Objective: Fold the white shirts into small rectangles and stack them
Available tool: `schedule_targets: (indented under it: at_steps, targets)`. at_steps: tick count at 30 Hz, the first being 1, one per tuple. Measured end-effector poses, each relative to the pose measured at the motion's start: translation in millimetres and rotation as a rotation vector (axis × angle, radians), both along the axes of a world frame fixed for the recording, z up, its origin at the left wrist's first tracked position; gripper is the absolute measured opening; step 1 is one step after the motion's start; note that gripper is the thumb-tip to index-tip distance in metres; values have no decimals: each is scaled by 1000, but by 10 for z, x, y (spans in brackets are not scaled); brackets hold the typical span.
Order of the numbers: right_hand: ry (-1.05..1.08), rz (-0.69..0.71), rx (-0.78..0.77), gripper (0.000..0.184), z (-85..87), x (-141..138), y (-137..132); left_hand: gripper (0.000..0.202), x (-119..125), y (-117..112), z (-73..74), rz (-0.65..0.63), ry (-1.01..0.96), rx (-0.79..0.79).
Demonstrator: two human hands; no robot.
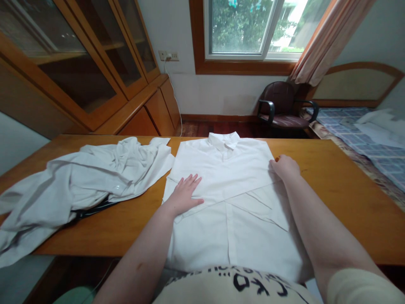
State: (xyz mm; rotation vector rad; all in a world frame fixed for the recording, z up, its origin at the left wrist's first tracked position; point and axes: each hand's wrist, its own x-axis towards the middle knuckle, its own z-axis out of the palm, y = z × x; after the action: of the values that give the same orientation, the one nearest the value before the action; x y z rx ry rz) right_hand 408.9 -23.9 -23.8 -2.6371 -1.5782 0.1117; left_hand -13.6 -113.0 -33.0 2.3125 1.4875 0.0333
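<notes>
A white collared shirt (221, 169) lies flat on the wooden table (341, 185), collar at the far side, both sleeves folded across its body. My left hand (185, 194) rests flat on the shirt's left part, fingers stretched out. My right hand (284, 166) sits at the shirt's right edge near the shoulder, fingers curled down onto the cloth; whether it pinches the fabric is hidden.
A crumpled pile of white and grey clothes (79, 181) covers the table's left side. Behind the table stand a wooden glass-door cabinet (79, 71), a dark armchair (284, 109) under the window, and a bed (373, 135) at right.
</notes>
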Motion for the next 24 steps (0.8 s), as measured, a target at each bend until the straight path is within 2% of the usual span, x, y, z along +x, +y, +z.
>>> schedule_targets:
  at_steps: [3,6,10,13,16,19,22,24]
  targets:
    - [150,11,51,43,-48,126,-180,80,2,7,-18,15,-31,16]
    - [273,-1,130,30,-112,161,-296,67,-14,29,-29,61,-119,55]
    - [365,-49,260,25,-162,155,-349,55,-83,95,-53,193,-286,119]
    - [395,-77,276,24,-161,164,-348,51,-128,137,-69,252,-341,147]
    - [337,-83,185,29,-125,172,-301,46,-138,151,-79,258,-343,163]
    - [293,-79,94,42,-67,151,-165,42,-124,148,-82,250,-328,180]
    - [255,-58,77,50,-22,89,51,39,-110,142,-78,254,-329,195]
    - [223,-34,92,49,-19,34,196,38,-103,138,-72,262,-333,200]
